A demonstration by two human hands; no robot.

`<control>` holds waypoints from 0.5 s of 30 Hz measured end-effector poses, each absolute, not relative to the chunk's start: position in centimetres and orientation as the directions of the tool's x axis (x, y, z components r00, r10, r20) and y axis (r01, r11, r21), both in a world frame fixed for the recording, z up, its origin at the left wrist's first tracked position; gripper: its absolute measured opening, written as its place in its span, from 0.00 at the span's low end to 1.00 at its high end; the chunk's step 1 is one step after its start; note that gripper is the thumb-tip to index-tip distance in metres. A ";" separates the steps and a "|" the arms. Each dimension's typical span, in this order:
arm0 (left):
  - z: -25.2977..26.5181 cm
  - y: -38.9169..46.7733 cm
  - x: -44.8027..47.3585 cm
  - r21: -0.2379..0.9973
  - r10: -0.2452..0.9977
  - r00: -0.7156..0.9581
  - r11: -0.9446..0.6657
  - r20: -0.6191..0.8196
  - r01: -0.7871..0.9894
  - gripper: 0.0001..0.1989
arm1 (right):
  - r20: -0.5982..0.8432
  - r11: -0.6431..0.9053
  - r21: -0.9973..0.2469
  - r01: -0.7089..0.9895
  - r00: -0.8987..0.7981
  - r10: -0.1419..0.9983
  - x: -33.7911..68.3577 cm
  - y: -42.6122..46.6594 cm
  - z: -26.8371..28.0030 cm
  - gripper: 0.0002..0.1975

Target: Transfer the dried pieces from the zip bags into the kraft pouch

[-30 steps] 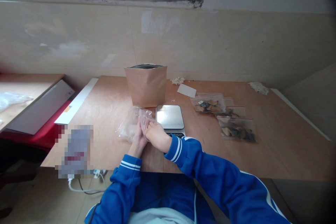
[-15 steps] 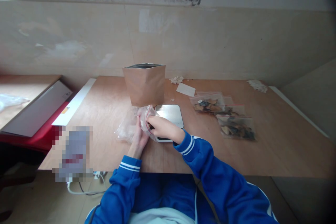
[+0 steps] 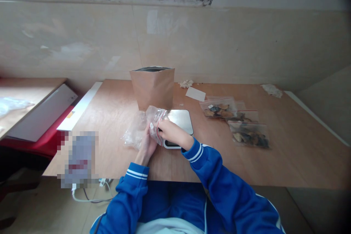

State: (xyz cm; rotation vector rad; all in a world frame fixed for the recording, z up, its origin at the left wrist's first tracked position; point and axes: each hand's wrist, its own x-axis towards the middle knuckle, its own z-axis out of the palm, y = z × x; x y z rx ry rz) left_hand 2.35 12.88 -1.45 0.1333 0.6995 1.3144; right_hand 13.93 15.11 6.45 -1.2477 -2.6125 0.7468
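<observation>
Both hands meet just in front of the kitchen scale [image 3: 179, 121] on the wooden table [image 3: 287, 153]. The left hand [image 3: 147, 146] and the right hand [image 3: 171, 131] each hold a clear zip bag [image 3: 155, 120] in a closed grip, the bag raised a little over the near left corner of the scale. A loose heap of clear bags [image 3: 134, 133] lies to the left of the scale, touching the left hand's side. Behind the scale stands an open brown paper pouch [image 3: 153, 87], upright. To the right of the scale lie 3 filled bags [image 3: 236, 122] holding dark dried pieces, overlapping one another. A white card [image 3: 195, 94] lies behind them.
</observation>
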 end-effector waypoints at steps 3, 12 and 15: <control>-1.6 13.2 2.4 0.438 0.906 0.029 0.232 -0.423 -0.868 0.18 | -0.023 0.525 -0.551 0.649 -0.641 0.767 13.9 15.0 6.7 0.11; -1.0 13.3 2.1 0.346 0.915 0.028 0.180 -0.403 -0.921 0.14 | 0.244 0.437 -0.787 0.435 -0.431 0.869 14.9 15.1 8.5 0.12; -1.3 13.4 1.7 0.341 0.897 0.049 0.216 -0.439 -0.915 0.12 | 0.333 0.442 -0.827 0.346 -0.332 0.883 15.4 16.0 10.1 0.08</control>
